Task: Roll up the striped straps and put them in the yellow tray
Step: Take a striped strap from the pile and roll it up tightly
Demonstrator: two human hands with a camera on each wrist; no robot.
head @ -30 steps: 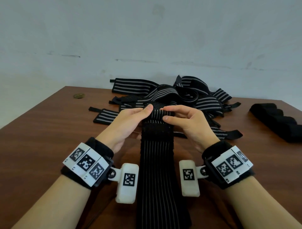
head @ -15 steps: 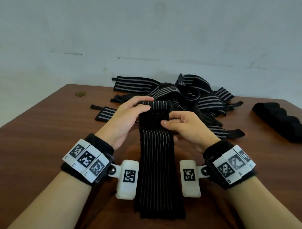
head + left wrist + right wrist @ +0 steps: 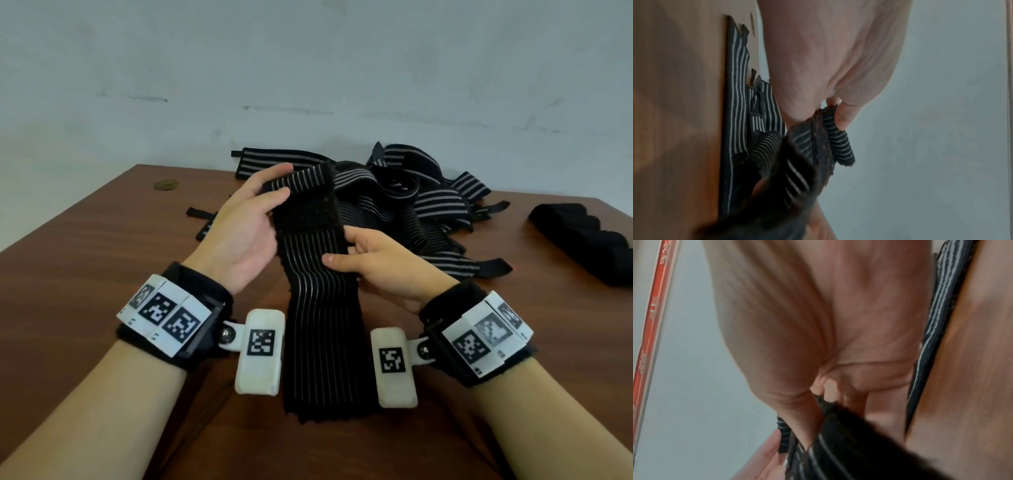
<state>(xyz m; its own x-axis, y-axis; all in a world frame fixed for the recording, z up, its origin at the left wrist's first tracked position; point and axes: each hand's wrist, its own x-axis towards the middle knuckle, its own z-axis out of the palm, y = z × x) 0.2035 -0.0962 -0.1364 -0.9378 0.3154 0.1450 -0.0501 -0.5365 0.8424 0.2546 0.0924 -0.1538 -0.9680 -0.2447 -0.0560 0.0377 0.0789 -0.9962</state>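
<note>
A black strap with thin grey stripes (image 3: 318, 308) hangs lifted between both hands, its lower end near the table's front edge. My left hand (image 3: 270, 195) pinches its folded top end, where a plain black fuzzy patch shows; the left wrist view shows thumb and fingers clamped on that strap end (image 3: 830, 129). My right hand (image 3: 346, 250) pinches the strap's right edge lower down, thumb on top, and the right wrist view shows the same strap (image 3: 838, 443) blurred. A pile of striped straps (image 3: 421, 198) lies behind. No yellow tray is in view.
The brown wooden table (image 3: 102, 257) runs back to a pale wall. A plain black rolled bundle (image 3: 582, 240) lies at the far right. A small round brown mark (image 3: 166, 185) sits near the far left corner.
Both hands have lifted the strap off the table and drawn it away from me. The left hand rose with the top end; the right hand slid down the strap's edge.
</note>
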